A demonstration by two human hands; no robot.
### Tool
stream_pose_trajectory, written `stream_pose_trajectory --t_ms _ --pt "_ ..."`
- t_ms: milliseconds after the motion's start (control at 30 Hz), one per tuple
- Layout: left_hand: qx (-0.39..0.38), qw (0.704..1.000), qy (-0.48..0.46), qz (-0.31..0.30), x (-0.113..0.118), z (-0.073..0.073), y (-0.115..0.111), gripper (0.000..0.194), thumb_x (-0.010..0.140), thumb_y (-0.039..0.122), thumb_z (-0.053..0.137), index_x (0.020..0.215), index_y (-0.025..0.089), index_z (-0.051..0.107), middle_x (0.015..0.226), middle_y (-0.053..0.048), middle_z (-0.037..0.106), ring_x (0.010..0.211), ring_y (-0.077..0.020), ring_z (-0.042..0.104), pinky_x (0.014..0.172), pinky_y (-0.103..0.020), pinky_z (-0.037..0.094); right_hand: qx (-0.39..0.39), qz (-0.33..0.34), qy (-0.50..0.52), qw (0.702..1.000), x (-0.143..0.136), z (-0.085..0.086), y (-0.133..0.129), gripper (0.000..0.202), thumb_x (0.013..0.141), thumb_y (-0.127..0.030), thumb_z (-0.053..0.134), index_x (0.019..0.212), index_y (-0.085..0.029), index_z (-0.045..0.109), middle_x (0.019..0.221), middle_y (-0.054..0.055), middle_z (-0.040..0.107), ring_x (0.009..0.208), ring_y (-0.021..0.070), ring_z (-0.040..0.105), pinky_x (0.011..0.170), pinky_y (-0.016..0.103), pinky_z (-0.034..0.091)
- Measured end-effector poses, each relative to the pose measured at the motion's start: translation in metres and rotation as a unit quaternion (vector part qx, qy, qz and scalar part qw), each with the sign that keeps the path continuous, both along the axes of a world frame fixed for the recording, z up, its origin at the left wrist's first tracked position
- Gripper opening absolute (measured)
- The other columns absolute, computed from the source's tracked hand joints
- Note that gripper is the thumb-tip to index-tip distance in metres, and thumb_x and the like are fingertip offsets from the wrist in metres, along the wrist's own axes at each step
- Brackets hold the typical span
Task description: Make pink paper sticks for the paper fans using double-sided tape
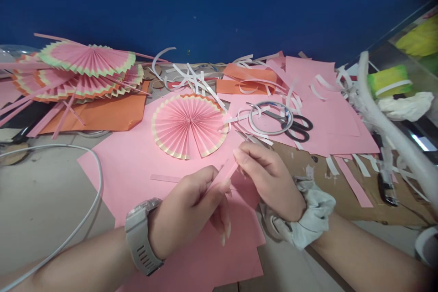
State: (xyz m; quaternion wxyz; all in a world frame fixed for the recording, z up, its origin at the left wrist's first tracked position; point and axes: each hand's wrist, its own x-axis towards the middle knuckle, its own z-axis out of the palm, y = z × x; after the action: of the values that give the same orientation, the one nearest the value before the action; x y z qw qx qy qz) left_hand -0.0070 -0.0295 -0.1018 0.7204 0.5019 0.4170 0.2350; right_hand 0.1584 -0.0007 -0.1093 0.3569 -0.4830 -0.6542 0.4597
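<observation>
Between my two hands is a short pink paper strip (224,172). My left hand (193,205) pinches its lower end between thumb and fingers. The fingertips of my right hand (265,173) close on its upper end. Just beyond them a round pleated pink paper fan (186,123) with a cream and orange edge lies on pink paper sheets (126,159); a narrow gap opens at its front. Another thin pink strip (166,178) lies left of my fingers, partly hidden by my left hand.
Finished-looking pleated fans (91,61) are stacked at the back left over orange paper (112,112). Black-handled scissors (299,127) and a tape roll (251,123) lie right of the fan among white paper scraps (195,80). A white cable (99,169) loops at left; a box cutter (386,189) lies right.
</observation>
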Motion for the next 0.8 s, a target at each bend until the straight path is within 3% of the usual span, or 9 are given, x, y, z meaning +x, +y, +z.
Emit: stream_pose_trajectory --t_ms 400,633,800 --pt "0.019 1.000 0.005 -0.009 0.0002 -0.0011 -0.0017 0.030 0.095 0.040 0.031 0.075 0.019 0.039 0.058 0.002 0.058 0.048 -0.0104 0.058 0.052 -0.024 0.048 0.017 -0.014 0.011 1.000 0.0012 -0.0024 0.0001 0.034 0.094 -0.030 0.039 0.061 -0.019 0.036 0.060 -0.004 0.034 0.055 0.0091 0.032 0.051 0.025 0.028" --pt "0.071 0.993 0.096 0.006 0.0000 -0.0019 -0.0076 0.027 0.093 0.042 0.037 0.077 0.020 0.039 0.053 0.005 0.054 0.047 -0.0088 0.052 0.052 -0.022 0.041 0.039 -0.016 -0.006 0.999 0.0009 -0.0012 0.0001 0.033 0.094 -0.028 0.039 0.062 -0.019 0.036 0.060 -0.004 0.034 0.055 0.0096 0.032 0.052 0.026 0.028" --pt "0.066 0.993 0.091 0.018 -0.0003 -0.0044 -0.0083 0.031 0.094 0.044 0.032 0.074 0.021 0.037 0.051 0.006 0.051 0.042 -0.0072 0.047 0.048 -0.020 0.039 0.047 -0.022 -0.011 0.999 -0.0002 0.0001 -0.0007 0.033 0.093 -0.028 0.040 0.061 -0.019 0.036 0.059 -0.004 0.033 0.054 0.0088 0.032 0.051 0.025 0.028"
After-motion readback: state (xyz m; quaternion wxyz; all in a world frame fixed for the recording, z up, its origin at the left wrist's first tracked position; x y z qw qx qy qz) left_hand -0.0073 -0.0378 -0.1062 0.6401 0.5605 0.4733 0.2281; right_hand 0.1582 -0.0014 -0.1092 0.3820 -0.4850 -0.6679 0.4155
